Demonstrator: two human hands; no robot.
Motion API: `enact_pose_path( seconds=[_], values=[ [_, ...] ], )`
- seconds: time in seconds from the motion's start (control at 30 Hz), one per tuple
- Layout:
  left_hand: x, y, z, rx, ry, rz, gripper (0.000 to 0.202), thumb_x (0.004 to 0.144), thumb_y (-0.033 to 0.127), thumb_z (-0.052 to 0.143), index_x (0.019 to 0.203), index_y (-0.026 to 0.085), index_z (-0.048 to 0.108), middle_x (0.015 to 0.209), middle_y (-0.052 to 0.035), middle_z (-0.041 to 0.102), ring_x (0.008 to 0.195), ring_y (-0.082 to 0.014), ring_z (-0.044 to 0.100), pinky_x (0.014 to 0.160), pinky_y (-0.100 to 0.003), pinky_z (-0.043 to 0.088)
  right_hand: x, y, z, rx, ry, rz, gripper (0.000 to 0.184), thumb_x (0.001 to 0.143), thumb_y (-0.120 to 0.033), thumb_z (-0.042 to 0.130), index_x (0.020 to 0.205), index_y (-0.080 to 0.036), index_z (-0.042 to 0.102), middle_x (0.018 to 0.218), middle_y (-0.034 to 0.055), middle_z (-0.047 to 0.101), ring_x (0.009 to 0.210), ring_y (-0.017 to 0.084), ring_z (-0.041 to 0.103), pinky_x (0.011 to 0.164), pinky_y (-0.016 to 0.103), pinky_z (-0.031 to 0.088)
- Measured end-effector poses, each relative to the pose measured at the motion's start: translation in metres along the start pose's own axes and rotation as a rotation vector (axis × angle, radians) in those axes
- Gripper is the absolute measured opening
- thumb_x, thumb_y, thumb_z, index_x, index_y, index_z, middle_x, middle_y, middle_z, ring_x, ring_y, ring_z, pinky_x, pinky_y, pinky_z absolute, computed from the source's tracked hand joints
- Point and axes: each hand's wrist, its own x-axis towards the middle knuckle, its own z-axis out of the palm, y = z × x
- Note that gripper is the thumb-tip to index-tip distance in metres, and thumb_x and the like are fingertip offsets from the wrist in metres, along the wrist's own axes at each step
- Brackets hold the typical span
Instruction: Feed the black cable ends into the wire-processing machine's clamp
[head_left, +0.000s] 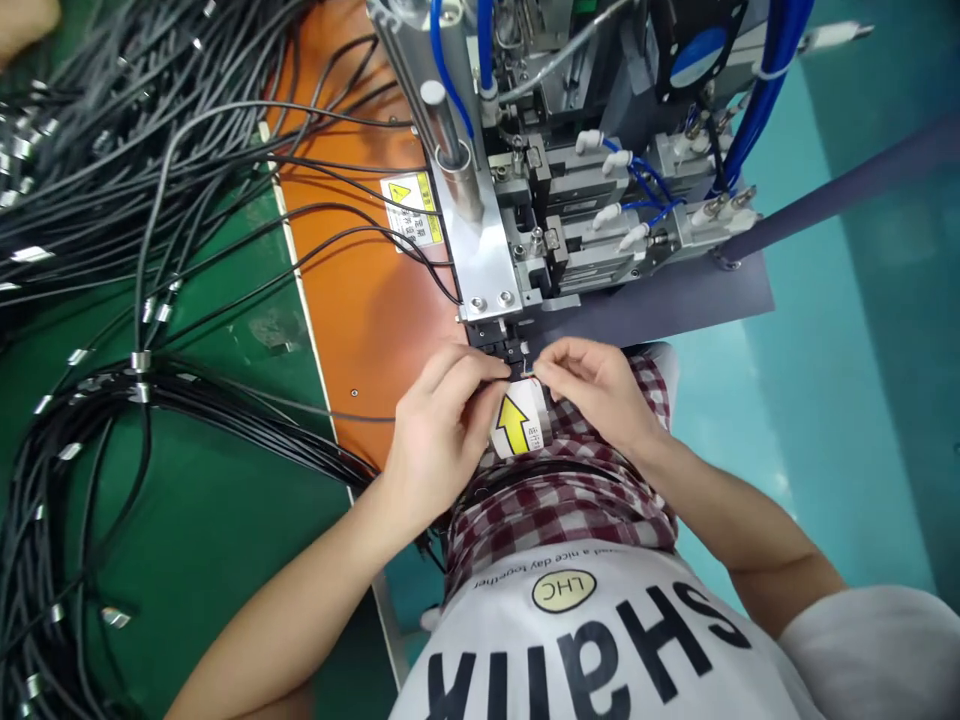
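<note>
My left hand (442, 420) and my right hand (592, 385) meet at the front of a metal machine (525, 220), just below its black slot (510, 350). Both pinch the end of a thin black cable (521, 372); small coloured wire tips show between the fingertips. The cable runs back under my left hand toward the bundle on the left. A white label with a yellow arrow (517, 425) sits right below the fingers, pointing at the slot.
A big heap of black cables with metal clips (112, 200) covers the green mat (225, 520) on the left. Several cables cross the orange plate (360, 300) to the machine. Blue air hoses (757, 90) rise at the right. A yellow warning sticker (411, 210) is on the machine.
</note>
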Motion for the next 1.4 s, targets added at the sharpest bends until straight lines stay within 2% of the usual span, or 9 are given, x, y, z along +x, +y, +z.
enact_pose_path(
  seconds=[0.13, 0.23, 0.33, 0.63, 1.0, 1.23, 1.4],
  values=[
    [0.008, -0.023, 0.005, 0.304, 0.056, 0.132, 0.021, 0.098, 0.023, 0.051, 0.111, 0.025, 0.068, 0.106, -0.0062, 0.066, 0.095, -0.0195, 0.065, 0.08, -0.032, 0.055, 0.024, 0.012, -0.001, 0.043, 0.064, 0.054, 0.023, 0.081, -0.037, 0.076, 0.077, -0.017, 0.068, 0.063, -0.0026, 0.059, 0.057, 0.01, 0.05, 0.058, 0.024, 0.045],
    [0.01, -0.038, 0.011, 0.321, 0.057, 0.164, 0.024, 0.098, 0.023, 0.05, 0.114, 0.025, 0.068, 0.107, -0.0067, 0.066, 0.098, -0.0196, 0.066, 0.083, -0.032, 0.056, 0.031, 0.021, -0.003, 0.057, 0.079, 0.058, 0.022, 0.08, -0.037, 0.077, 0.077, -0.017, 0.069, 0.065, -0.0022, 0.061, 0.057, 0.009, 0.051, 0.057, 0.024, 0.046],
    [0.011, -0.044, 0.015, 0.285, 0.063, 0.161, 0.024, 0.098, 0.022, 0.05, 0.114, 0.026, 0.068, 0.106, -0.0065, 0.066, 0.101, -0.0192, 0.065, 0.085, -0.032, 0.056, 0.033, 0.025, -0.004, 0.074, 0.081, 0.054, 0.023, 0.08, -0.038, 0.078, 0.077, -0.017, 0.069, 0.068, -0.0017, 0.063, 0.058, 0.009, 0.052, 0.057, 0.024, 0.046],
    [0.013, -0.046, 0.015, 0.252, 0.061, 0.15, 0.024, 0.098, 0.021, 0.051, 0.114, 0.027, 0.068, 0.106, -0.0059, 0.064, 0.099, -0.0191, 0.065, 0.085, -0.031, 0.055, 0.037, 0.026, -0.002, 0.103, 0.081, 0.079, 0.03, 0.076, -0.045, 0.081, 0.076, -0.017, 0.069, 0.07, -0.0008, 0.064, 0.061, 0.01, 0.053, 0.058, 0.024, 0.048],
    [0.013, -0.049, 0.017, 0.307, 0.056, 0.185, 0.026, 0.098, 0.017, 0.049, 0.117, 0.025, 0.065, 0.106, -0.0056, 0.063, 0.101, -0.018, 0.065, 0.087, -0.031, 0.056, 0.036, 0.027, -0.003, 0.067, 0.063, 0.052, 0.03, 0.08, -0.046, 0.078, 0.079, -0.017, 0.068, 0.071, -0.0002, 0.063, 0.065, 0.012, 0.055, 0.062, 0.026, 0.048],
    [0.014, -0.049, 0.014, 0.337, 0.004, 0.237, 0.035, 0.094, 0.011, 0.048, 0.121, 0.026, 0.065, 0.099, -0.0051, 0.059, 0.1, -0.0189, 0.063, 0.079, -0.029, 0.055, 0.035, 0.031, -0.002, 0.033, 0.077, 0.006, 0.022, 0.086, -0.038, 0.072, 0.081, -0.017, 0.066, 0.071, -0.0005, 0.061, 0.065, 0.012, 0.055, 0.063, 0.027, 0.045],
    [0.015, -0.049, 0.013, 0.364, -0.023, 0.241, 0.037, 0.093, 0.009, 0.045, 0.12, 0.025, 0.065, 0.104, -0.0062, 0.058, 0.1, -0.0193, 0.063, 0.079, -0.03, 0.055, 0.034, 0.031, -0.002, -0.017, 0.079, -0.013, 0.019, 0.088, -0.034, 0.069, 0.081, -0.017, 0.064, 0.071, -0.0006, 0.061, 0.064, 0.012, 0.054, 0.062, 0.027, 0.044]
  ],
)
